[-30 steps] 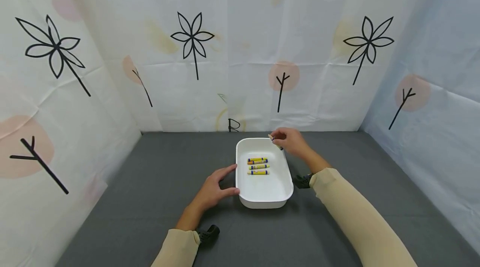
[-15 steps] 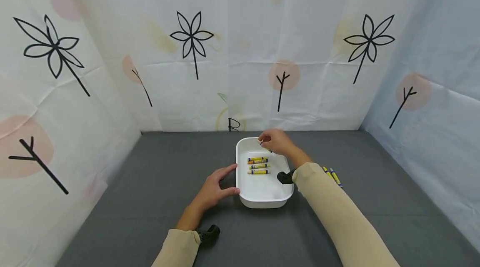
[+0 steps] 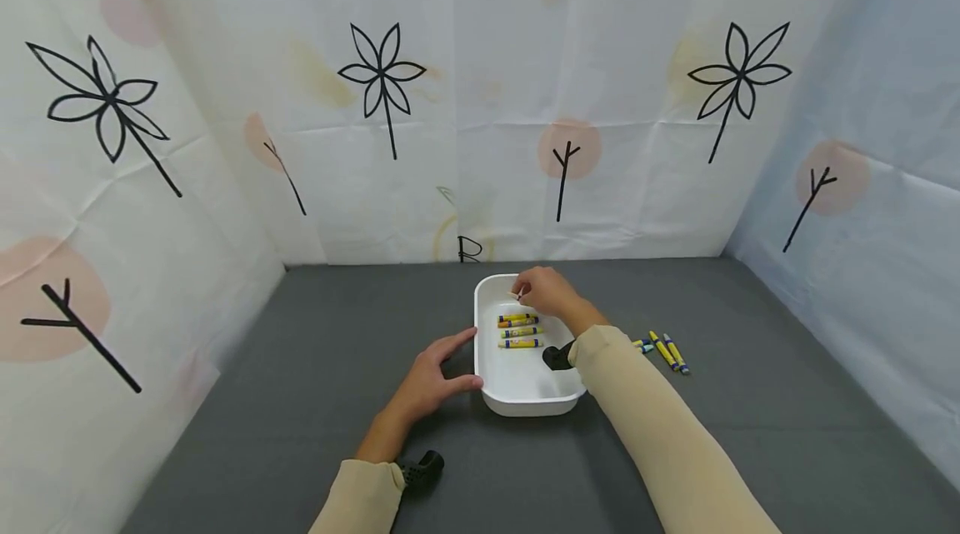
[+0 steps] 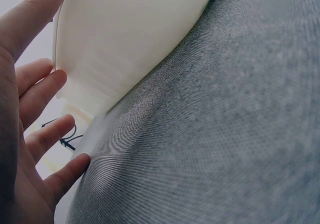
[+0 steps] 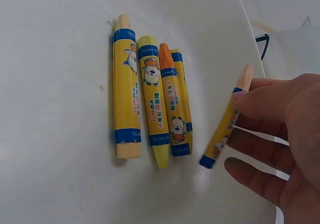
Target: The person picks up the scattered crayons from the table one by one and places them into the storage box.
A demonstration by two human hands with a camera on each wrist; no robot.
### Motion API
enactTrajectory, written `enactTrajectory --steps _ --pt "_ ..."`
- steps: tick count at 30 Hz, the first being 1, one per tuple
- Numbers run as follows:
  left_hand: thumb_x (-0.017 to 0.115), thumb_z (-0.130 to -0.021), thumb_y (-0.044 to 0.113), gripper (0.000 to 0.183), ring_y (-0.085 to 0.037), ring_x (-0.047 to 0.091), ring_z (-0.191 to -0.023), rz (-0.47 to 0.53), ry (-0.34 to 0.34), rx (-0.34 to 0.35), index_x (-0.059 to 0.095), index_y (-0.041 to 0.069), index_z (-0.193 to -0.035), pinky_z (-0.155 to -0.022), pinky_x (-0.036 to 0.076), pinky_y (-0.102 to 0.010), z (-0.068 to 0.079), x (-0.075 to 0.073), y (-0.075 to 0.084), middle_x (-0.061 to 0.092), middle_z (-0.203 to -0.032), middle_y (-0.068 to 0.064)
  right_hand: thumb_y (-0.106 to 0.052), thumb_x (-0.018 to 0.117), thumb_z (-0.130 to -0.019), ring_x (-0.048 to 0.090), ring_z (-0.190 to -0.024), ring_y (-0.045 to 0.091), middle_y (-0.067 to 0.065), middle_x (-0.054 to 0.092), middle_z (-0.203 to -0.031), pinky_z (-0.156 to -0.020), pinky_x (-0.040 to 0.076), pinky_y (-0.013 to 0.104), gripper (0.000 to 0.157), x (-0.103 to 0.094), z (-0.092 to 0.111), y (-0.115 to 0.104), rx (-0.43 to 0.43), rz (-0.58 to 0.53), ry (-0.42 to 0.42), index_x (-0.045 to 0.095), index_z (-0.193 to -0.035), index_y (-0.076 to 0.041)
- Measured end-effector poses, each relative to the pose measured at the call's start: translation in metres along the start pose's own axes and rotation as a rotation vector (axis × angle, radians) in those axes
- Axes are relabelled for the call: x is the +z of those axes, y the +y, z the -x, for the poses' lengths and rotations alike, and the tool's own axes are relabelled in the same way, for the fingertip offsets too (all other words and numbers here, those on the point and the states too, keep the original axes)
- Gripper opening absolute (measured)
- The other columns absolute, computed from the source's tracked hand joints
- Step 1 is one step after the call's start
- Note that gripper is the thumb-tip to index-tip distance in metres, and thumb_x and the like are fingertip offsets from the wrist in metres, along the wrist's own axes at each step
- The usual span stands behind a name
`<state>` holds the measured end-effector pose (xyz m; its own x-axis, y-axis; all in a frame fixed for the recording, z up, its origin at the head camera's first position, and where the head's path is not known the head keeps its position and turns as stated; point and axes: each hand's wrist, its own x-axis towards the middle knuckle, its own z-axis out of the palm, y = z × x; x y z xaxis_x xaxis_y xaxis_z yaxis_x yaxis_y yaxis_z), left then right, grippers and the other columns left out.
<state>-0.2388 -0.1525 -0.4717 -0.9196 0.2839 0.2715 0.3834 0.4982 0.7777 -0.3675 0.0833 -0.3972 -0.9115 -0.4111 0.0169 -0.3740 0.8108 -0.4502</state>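
Observation:
My right hand (image 3: 550,291) pinches a pale peach-tipped oil pastel (image 5: 227,121) over the far end of a white tray (image 3: 517,382). In the right wrist view, several yellow-wrapped oil pastels lie side by side on the tray floor. A peach one (image 5: 126,93) sits at the left, then a pale yellow one (image 5: 153,98). Beyond these lies an orange-tipped one (image 5: 175,108), partly covering another pastel (image 5: 180,66). My left hand (image 3: 426,380) rests its fingertips against the tray's left side, thumb and fingers spread.
On the dark grey table (image 3: 337,334), right of the tray, lie more pastels (image 3: 664,351), some partly hidden by my right sleeve (image 3: 637,401). A white printed cloth (image 3: 480,84) stands behind and at both sides.
My right hand has moved left and slightly nearer with the oil pastel, from the tray's far right corner to inside its far end. More pastels on the table have come into view. The left hand stays put.

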Motion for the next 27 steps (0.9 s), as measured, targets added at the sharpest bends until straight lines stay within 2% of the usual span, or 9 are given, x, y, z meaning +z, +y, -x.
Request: enactTrajectory --steps 6,14,18,22,27 --pt "0.081 -0.080 0.033 0.071 -0.029 0.044 -0.131 0.006 0.004 -0.009 0.052 0.021 -0.143 -0.104 0.038 -0.052 0.002 0.001 0.000 0.051 -0.141 -0.006 -0.004 0.066 -0.090 0.060 -0.094 0.023 0.007 0.067 -0.101 -0.082 0.050 0.039 0.020 -0.002 0.004 -0.002 0.002 0.006 0.000 0.072 -0.108 -0.005" --pt "0.080 -0.081 0.031 0.071 -0.029 0.044 -0.131 -0.004 -0.005 -0.002 0.050 0.020 -0.144 -0.104 0.038 -0.052 0.000 0.001 -0.001 0.050 -0.142 -0.006 -0.005 0.066 -0.091 0.060 -0.090 0.023 0.007 0.066 -0.097 -0.080 0.050 0.039 0.019 -0.017 0.017 0.002 -0.068 -0.048 0.084 0.069 -0.110 -0.002" --pt "0.080 -0.080 0.034 0.073 -0.030 0.043 -0.131 -0.009 -0.008 -0.001 0.049 0.019 -0.145 -0.104 0.038 -0.053 -0.001 0.002 -0.001 0.049 -0.143 -0.007 -0.006 0.066 -0.091 0.059 -0.089 0.023 0.006 0.065 -0.096 -0.080 0.050 0.040 0.018 -0.025 0.026 0.004 -0.100 -0.053 0.105 0.069 -0.108 -0.002" --pt "0.080 -0.080 0.036 0.073 -0.028 0.042 -0.132 -0.007 -0.009 -0.006 0.049 0.024 -0.145 -0.104 0.038 -0.052 -0.001 0.003 -0.001 0.048 -0.144 -0.006 -0.008 0.067 -0.091 0.059 -0.090 0.024 0.006 0.066 -0.096 -0.079 0.050 0.041 0.018 -0.034 0.037 0.006 -0.121 -0.036 0.122 0.069 -0.108 -0.004" --pt "0.081 -0.079 0.037 0.074 -0.027 0.042 -0.133 -0.004 -0.008 -0.009 0.049 0.027 -0.145 -0.105 0.038 -0.050 -0.001 0.002 0.001 0.047 -0.145 -0.004 -0.008 0.068 -0.091 0.059 -0.093 0.026 0.008 0.065 -0.101 -0.079 0.050 0.042 0.021 -0.040 0.055 0.016 -0.106 -0.048 0.141 0.069 -0.112 -0.002"
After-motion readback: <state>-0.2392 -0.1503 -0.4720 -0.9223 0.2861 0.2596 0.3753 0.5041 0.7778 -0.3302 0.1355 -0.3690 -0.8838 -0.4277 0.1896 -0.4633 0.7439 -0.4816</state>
